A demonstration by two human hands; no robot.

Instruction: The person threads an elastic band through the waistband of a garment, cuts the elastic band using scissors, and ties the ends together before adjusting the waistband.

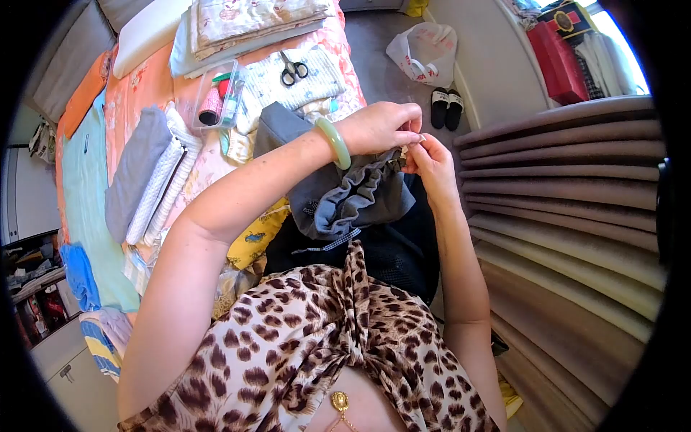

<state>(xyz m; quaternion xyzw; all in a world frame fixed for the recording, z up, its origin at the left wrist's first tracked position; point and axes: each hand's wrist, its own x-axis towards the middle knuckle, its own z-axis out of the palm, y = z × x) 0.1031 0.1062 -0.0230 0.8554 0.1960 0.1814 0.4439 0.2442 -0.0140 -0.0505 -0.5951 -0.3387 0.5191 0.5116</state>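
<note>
A grey cloth garment (360, 198) with a gathered, ruched edge lies across my lap. My left hand (381, 128), with a green bangle on its wrist, reaches over the garment. Its thumb and fingers are pinched together around something small and whitish that I cannot make out. Right beside it, my right hand (433, 167) is closed at the end of the gathered edge, thumb and finger almost touching the left fingertips. A checked cord (335, 243) trails from the lower side of the garment.
On the bed to the left are folded cloths (155, 173), black-handled scissors (294, 70) and a clear plastic box (218, 93) with thread spools. A white plastic bag (425, 52) and black slippers (446, 108) are on the floor. A curtain (561, 187) hangs at right.
</note>
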